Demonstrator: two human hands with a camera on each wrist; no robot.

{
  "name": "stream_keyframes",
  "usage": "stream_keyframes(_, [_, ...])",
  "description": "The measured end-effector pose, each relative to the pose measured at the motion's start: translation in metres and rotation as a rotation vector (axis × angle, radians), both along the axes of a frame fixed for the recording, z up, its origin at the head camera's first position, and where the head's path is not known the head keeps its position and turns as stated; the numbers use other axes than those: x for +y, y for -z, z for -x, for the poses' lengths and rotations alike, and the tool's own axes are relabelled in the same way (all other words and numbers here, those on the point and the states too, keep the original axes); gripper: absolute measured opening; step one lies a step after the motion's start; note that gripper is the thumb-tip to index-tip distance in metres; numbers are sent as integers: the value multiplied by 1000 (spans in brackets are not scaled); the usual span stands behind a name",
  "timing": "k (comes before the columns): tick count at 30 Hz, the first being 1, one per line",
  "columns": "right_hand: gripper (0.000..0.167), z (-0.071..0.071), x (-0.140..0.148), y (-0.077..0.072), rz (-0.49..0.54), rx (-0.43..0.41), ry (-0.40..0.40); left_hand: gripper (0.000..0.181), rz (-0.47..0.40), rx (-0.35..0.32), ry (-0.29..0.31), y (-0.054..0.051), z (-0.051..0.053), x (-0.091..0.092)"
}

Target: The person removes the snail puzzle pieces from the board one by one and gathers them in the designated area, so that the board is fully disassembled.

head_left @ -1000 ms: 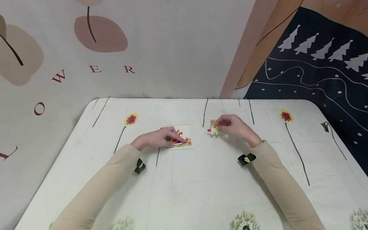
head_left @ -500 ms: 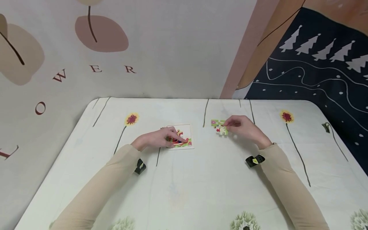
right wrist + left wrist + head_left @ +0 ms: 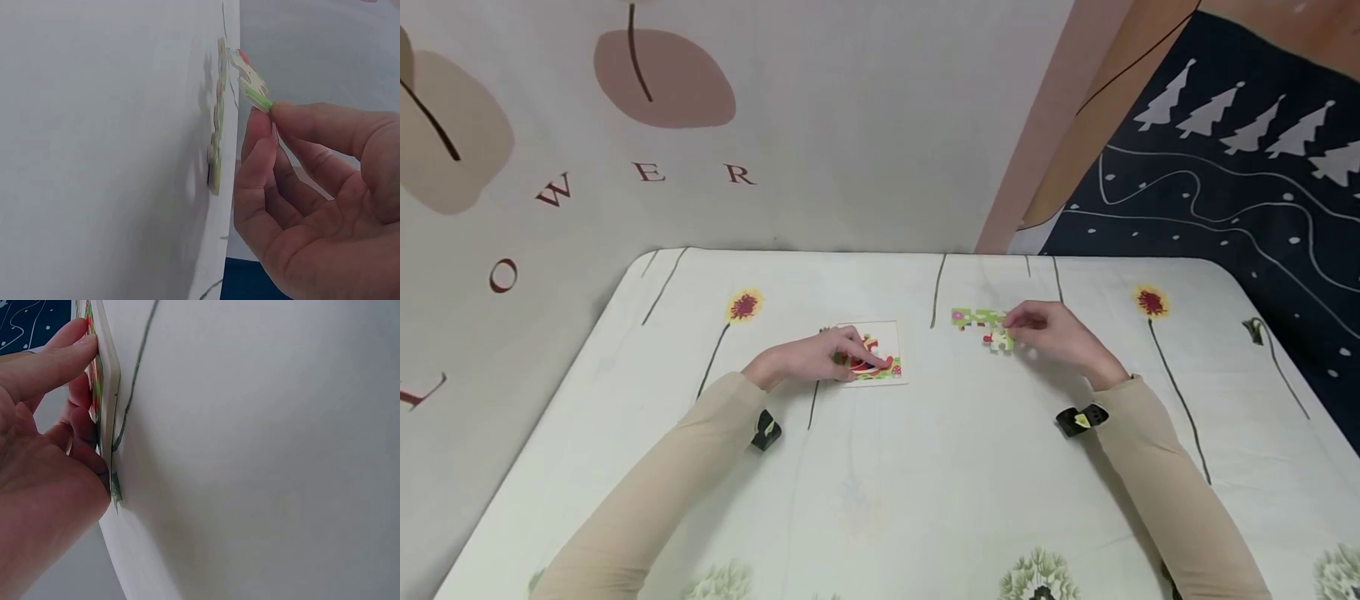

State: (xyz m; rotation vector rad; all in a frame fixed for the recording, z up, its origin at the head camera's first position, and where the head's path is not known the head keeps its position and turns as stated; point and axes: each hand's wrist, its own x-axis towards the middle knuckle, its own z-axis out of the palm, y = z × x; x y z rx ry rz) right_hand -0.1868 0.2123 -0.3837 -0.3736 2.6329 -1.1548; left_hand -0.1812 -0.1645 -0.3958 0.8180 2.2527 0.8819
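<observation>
Head view, left hand [image 3: 812,358] relaxed on puzzle board [image 3: 889,339], right hand [image 3: 1056,333] pinching puzzle piece [image 3: 1000,340] near green strip [image 3: 979,317].

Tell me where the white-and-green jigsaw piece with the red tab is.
In the head view, right of centre, the right grip pinches this piece just below the green jigsaw strip.

Tablecloth [image 3: 880,475]: yellow-maroon flowers [image 3: 746,305] printed on white | 2 o'clock backdrop [image 3: 1213,183]: white trees [image 3: 1243,132] printed on navy | 3 o'clock held puzzle piece [image 3: 1000,340]: coloured green, white, red | 6 o'clock white board [image 3: 886,338]: printed red, green
</observation>
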Motion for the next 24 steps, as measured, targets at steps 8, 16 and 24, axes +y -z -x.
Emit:
stream_keyframes(8, [19, 0, 10, 1, -33, -22, 30, 40, -7, -2, 8, -2, -1, 0])
stream_keyframes(16, [20, 3, 14, 1, -27, -20, 12, 40, -11, -9, 0, -3, -1, 0])
stream_keyframes(24, [19, 4, 15, 4, -78, -46, 35, 40, 3, -6, -11, -1, -1, 0])
